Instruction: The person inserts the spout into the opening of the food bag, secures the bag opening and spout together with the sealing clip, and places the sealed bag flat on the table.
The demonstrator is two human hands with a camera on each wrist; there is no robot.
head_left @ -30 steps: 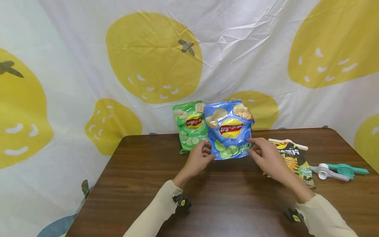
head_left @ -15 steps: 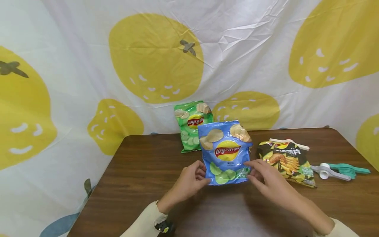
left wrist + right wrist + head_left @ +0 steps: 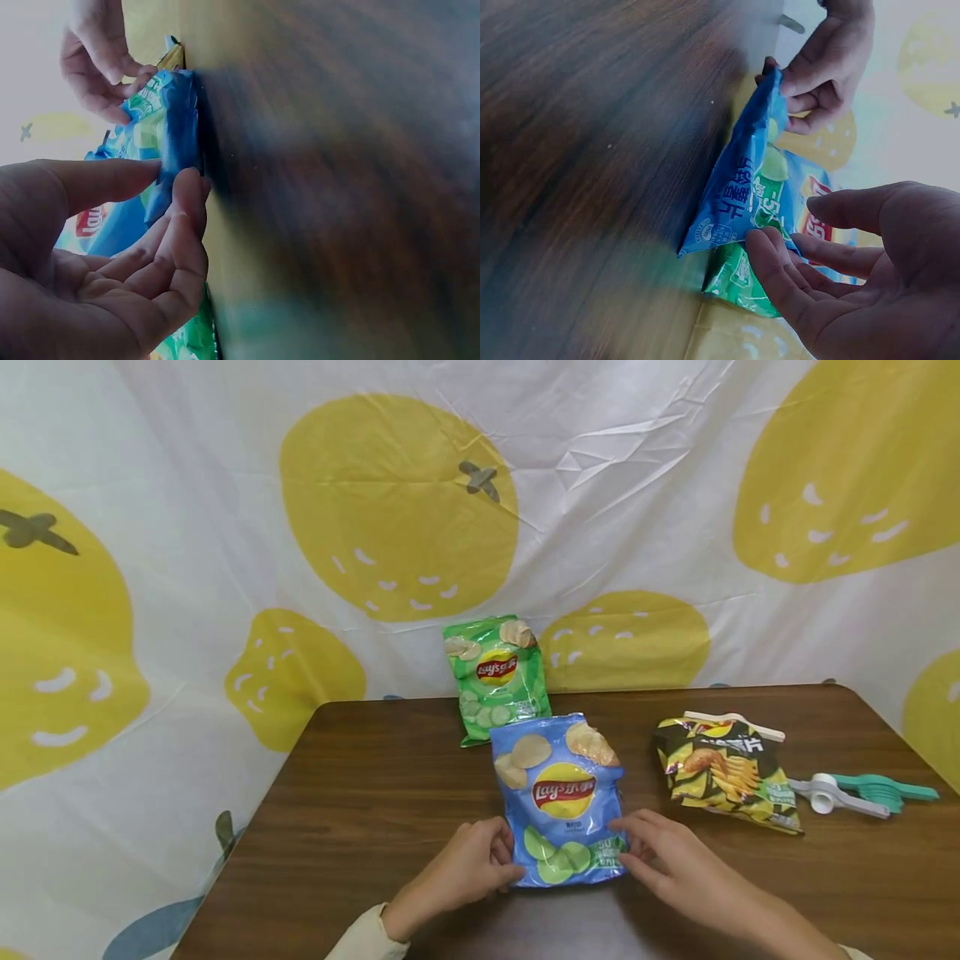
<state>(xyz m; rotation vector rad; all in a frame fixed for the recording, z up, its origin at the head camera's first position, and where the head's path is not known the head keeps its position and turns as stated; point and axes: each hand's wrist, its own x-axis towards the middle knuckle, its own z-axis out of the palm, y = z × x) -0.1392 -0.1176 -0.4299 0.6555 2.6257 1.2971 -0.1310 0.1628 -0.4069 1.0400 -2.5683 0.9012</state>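
Here you are with both hands on the glossy blue foil chip bag with a red-and-yellow logo [image 3: 564, 793], and that bag is right in front of you, printed face toward you, above the dark brown wood-grain table [image 3: 360, 802]. Your left hand [image 3: 474, 864] pinches its lower left edge, thumb on the front, fingers behind. Your right hand [image 3: 675, 864] has the lower right edge between thumb and fingers, and that looks like a light pinch too. Whether the bag's bottom touches the table, I cannot tell.

Beyond the blue bag and a little to its left stands the green foil chip bag [image 3: 498, 681], leaning against the white cloth backdrop printed with yellow fruit [image 3: 187, 527]. Off to the blue bag's right lies the black-and-yellow foil chip bag [image 3: 727, 777], with a grey plastic hand tool [image 3: 862, 803] and a teal plastic hand tool [image 3: 877, 790] farther right.

Both grips sit low, so the top half is unsupported and could flop, I'd judge. Match your hands' height, squeeze only the film edges, not the puffed middle, and move both sides together so the bag doesn't twist.
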